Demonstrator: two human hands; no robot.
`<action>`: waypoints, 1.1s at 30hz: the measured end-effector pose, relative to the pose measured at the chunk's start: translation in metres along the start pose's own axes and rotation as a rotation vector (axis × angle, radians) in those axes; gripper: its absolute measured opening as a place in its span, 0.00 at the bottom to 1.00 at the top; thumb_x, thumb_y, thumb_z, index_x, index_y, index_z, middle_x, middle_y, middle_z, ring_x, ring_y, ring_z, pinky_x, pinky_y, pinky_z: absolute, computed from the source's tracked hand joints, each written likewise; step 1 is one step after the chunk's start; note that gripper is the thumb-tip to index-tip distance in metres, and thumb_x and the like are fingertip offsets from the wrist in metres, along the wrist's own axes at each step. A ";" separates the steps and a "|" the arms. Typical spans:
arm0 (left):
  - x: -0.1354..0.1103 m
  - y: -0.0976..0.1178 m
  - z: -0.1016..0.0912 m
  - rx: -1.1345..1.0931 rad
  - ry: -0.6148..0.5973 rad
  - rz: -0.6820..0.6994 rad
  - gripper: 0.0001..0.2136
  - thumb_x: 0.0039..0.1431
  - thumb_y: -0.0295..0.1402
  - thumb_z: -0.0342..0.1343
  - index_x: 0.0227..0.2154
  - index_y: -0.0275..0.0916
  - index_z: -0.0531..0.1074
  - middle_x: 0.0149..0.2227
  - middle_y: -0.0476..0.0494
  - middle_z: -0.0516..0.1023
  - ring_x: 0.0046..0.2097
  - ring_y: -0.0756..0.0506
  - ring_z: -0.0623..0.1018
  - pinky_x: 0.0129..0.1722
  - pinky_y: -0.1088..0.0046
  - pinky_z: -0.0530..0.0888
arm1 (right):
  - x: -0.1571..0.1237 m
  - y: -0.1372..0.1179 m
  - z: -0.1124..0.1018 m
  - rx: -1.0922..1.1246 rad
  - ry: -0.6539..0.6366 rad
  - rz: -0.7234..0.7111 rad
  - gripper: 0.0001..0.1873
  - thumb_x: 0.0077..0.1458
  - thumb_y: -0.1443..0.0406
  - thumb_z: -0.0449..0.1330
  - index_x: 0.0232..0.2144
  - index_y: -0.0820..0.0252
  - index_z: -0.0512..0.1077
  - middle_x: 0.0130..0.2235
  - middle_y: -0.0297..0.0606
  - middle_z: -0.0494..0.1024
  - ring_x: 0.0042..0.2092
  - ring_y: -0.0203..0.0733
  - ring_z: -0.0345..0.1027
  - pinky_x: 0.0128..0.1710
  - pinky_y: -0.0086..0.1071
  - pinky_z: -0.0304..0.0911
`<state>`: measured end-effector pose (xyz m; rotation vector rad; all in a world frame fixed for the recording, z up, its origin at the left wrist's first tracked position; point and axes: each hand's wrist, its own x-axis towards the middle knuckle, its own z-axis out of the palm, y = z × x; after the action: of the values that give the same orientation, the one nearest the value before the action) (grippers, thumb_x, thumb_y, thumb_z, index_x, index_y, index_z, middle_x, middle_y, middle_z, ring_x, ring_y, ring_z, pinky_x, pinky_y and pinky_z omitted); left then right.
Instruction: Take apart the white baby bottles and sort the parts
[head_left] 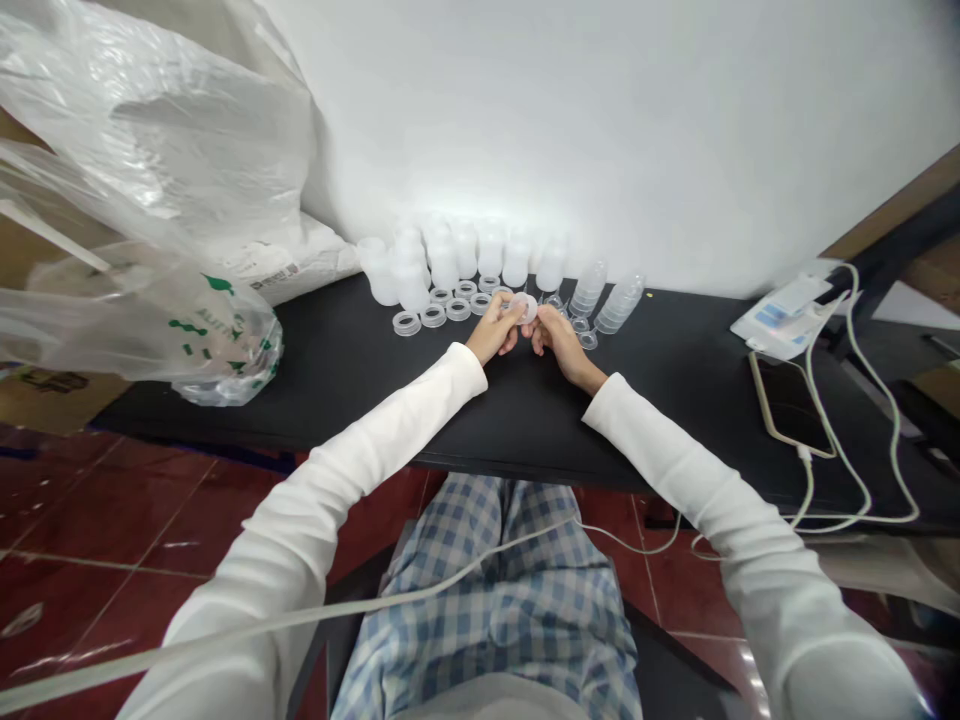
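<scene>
Crumpled plastic bag (142, 220) over left end of black table (337, 385); smartphone (787, 405) beside white charging cable (894, 440) at right; red tile floor (105, 530) below.

The person is wearing a white long-sleeved top (480, 450) of smooth, soft-looking fabric, with shallow creases showing along both arms. The left sleeve (322, 510) is filling the lower left of the frame, and the right sleeve (720, 500) is filling the lower right, each ending in a plain cuff at the wrist. The bare left hand (491, 330) and right hand (562, 345) are showing past the cuffs. Blue-and-white checked trousers (487, 600) are covering the legs at lower centre.
</scene>
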<state>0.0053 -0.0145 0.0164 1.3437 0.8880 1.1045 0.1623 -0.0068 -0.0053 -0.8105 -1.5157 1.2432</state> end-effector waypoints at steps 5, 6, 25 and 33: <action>0.004 -0.004 -0.005 0.066 0.043 0.025 0.07 0.67 0.36 0.52 0.43 0.41 0.62 0.26 0.58 0.71 0.16 0.57 0.65 0.12 0.83 0.56 | -0.002 -0.002 -0.001 -0.008 0.054 -0.054 0.28 0.51 0.38 0.67 0.34 0.54 0.68 0.29 0.27 0.72 0.22 0.28 0.58 0.20 0.26 0.54; 0.005 -0.005 -0.007 0.103 0.059 0.040 0.07 0.66 0.34 0.53 0.44 0.40 0.65 0.28 0.57 0.72 0.16 0.58 0.66 0.12 0.83 0.57 | -0.001 -0.002 -0.001 -0.022 0.075 -0.063 0.29 0.51 0.38 0.67 0.34 0.54 0.68 0.29 0.27 0.71 0.22 0.28 0.58 0.20 0.27 0.54; 0.000 -0.002 -0.002 0.129 -0.005 -0.018 0.11 0.70 0.37 0.51 0.47 0.36 0.72 0.29 0.52 0.68 0.21 0.56 0.68 0.13 0.84 0.61 | -0.006 0.002 0.006 -0.254 0.262 -0.240 0.20 0.56 0.51 0.66 0.36 0.53 0.61 0.28 0.25 0.61 0.27 0.31 0.58 0.28 0.28 0.58; -0.003 -0.010 -0.002 0.416 0.105 0.109 0.20 0.74 0.49 0.40 0.39 0.40 0.70 0.24 0.51 0.67 0.26 0.51 0.71 0.26 0.76 0.71 | -0.008 0.003 0.010 -0.283 0.272 -0.228 0.20 0.56 0.49 0.66 0.35 0.53 0.62 0.27 0.24 0.62 0.26 0.30 0.56 0.27 0.29 0.55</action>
<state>0.0031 -0.0162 0.0058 1.7014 1.1796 1.1202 0.1550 -0.0159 -0.0107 -0.9194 -1.5284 0.7287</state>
